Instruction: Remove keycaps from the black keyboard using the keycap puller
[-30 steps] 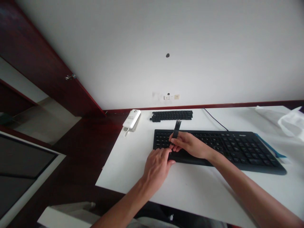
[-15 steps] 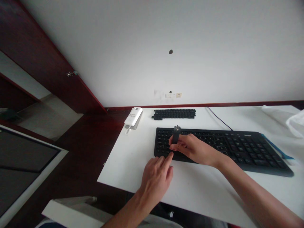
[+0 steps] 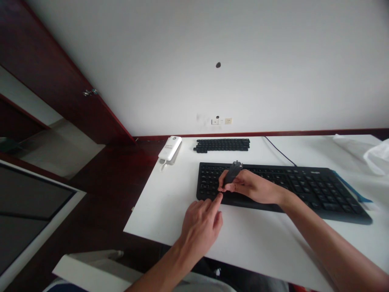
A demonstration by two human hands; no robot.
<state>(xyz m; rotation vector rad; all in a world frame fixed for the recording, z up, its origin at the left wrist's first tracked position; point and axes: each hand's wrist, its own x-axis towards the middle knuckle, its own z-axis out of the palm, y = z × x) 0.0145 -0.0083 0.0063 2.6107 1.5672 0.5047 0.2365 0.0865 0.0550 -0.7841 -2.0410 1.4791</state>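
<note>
Going totally bare on the left hand (image 3: 199, 223) and right hand (image 3: 253, 186), plus bare forearms (image 3: 328, 242) right out to the edge of view. Pretty slim, kinda knobbly at the knuckles (image 3: 199, 205). Can't make out fingernails, too small.

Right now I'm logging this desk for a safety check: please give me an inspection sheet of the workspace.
Surface: white desk, near left corner in view.
Work items: black full-size keyboard; rows of black keycaps behind it; dark handheld tool, exact kind unclear.
Clutter: white power bank at left; white plastic bag at right; blue item at the keyboard's right end.
Hands: right hand grips the tool over the keyboard; left hand nearby, index finger extended.
Cables: dark cord behind the keyboard; short white cable at the power bank.
Surroundings: wall outlets behind the desk; dark red door at left.
</note>
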